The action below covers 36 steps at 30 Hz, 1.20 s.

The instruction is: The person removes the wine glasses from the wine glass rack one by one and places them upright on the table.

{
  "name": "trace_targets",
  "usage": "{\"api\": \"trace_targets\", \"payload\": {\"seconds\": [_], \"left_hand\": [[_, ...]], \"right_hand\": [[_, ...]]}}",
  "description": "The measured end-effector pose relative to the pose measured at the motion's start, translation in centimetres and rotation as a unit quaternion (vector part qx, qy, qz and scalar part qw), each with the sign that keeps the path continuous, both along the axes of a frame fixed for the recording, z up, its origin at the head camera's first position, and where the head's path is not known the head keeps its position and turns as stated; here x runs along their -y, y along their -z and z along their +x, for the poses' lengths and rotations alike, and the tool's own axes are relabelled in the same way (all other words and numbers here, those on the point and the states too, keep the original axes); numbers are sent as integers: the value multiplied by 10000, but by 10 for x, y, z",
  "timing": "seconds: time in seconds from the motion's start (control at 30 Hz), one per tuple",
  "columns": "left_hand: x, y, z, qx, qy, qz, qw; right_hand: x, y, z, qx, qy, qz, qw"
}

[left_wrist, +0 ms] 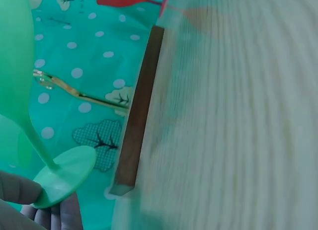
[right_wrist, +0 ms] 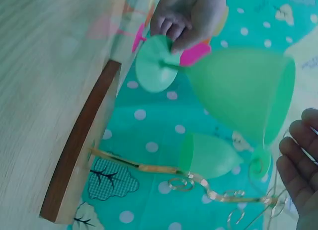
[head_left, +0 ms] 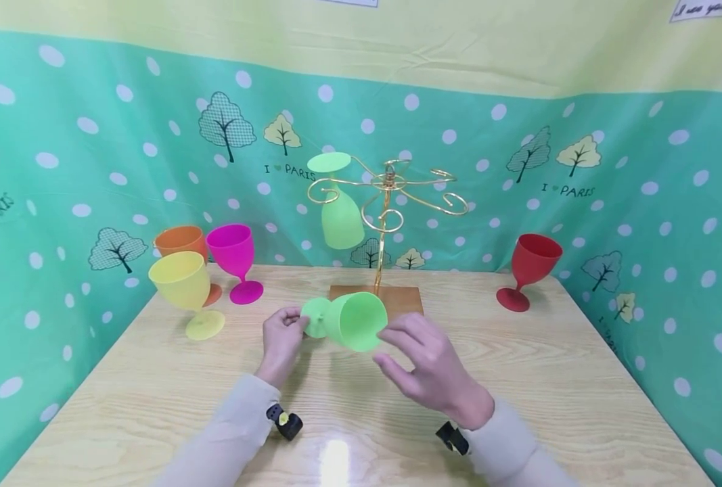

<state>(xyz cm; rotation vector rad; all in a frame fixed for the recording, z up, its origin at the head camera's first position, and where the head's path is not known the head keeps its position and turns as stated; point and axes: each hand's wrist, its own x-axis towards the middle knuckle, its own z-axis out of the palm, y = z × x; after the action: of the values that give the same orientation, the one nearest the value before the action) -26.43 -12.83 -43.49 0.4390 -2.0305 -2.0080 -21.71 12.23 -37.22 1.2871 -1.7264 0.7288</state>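
My left hand (head_left: pixel 283 341) pinches the round foot of a light green goblet (head_left: pixel 361 321), held on its side above the table with its mouth toward the right. Thumb and fingers grip the edge of that foot (left_wrist: pixel 69 173) in the left wrist view. Beside the rim is my right hand (head_left: pixel 427 365), fingers loosely bent and holding nothing; the right wrist view shows its fingers (right_wrist: pixel 298 163) apart from the goblet. Behind stands a gold wire rack (head_left: pixel 384 233) with curled arms. A second green goblet (head_left: pixel 341 220) hangs upside down from its left arm.
At the left stand a yellow goblet (head_left: pixel 181 281), an orange goblet (head_left: pixel 181 238) behind it and a magenta goblet (head_left: pixel 233 250). A red goblet (head_left: pixel 534 260) stands at the back right. The rack's wooden base (head_left: pixel 406 301) sits near the table's back edge, before a patterned curtain (head_left: pixel 482 128).
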Motion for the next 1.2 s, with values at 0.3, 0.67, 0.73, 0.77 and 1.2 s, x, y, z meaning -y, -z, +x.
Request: {"api": "trace_targets", "payload": {"seconds": [0.3, 0.67, 0.73, 0.77, 1.2], "left_hand": [[-9, 4, 6, 316, 601, 443, 9967], [-22, 8, 10, 460, 1091, 285, 9926], [-23, 6, 10, 428, 1235, 316, 9909], [-23, 5, 10, 394, 1305, 329, 9901], [-14, 9, -13, 211, 1623, 447, 9855]], "right_hand": [[2, 3, 2, -539, 496, 773, 9943], [4, -3, 0, -1058, 613, 523, 9911], [3, -6, 1, -1039, 585, 469, 9918], [1, -7, 1, -1002, 580, 445, 9923], [-36, -16, -2, -761, 884, 479, 9920]]}}
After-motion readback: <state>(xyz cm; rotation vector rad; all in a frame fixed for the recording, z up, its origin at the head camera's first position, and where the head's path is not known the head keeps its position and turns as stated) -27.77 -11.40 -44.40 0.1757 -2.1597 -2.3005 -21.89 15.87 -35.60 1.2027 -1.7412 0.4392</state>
